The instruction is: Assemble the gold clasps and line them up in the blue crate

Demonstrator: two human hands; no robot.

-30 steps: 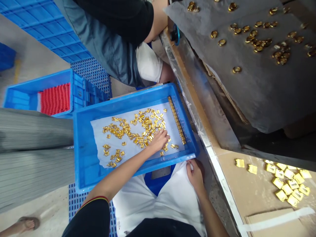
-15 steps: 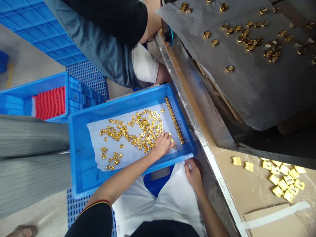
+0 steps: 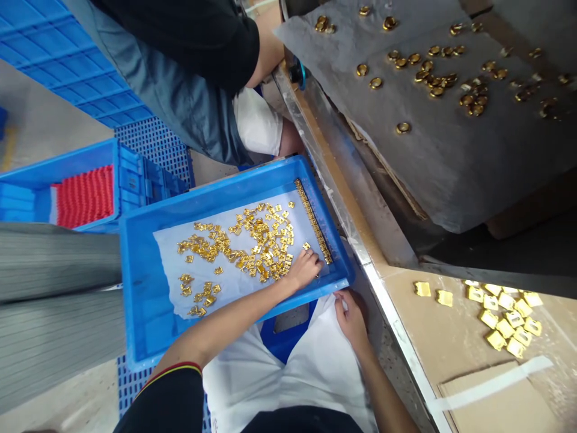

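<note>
My left hand (image 3: 306, 269) is over the near right part of a white sheet (image 3: 166, 264) in a blue tray (image 3: 139, 325). Its fingers curl downward among the small gold pieces (image 3: 265, 237), and their tips are hidden from me. One gold piece (image 3: 307, 246) lies just beyond the knuckles. Along the tray's right side runs a tight row of gold pieces (image 3: 313, 221). My right hand (image 3: 350, 316) rests on my thigh beside the tray's near right corner, thumb apart from loosely bent fingers, with nothing visible in it.
Right of the tray, a metal-edged bench (image 3: 383, 300) carries larger gold pieces (image 3: 507, 322) and taped cardboard (image 3: 500, 397). Gold rings (image 3: 435, 78) lie on a grey sheet above. A co-worker's arm (image 3: 270, 45) reaches in at the top. A blue crate (image 3: 97, 150) at left holds red items.
My left hand has shifted slightly right, away from the heap and toward the tray's near right corner. My right hand stays put. The whole view has shifted slightly.
</note>
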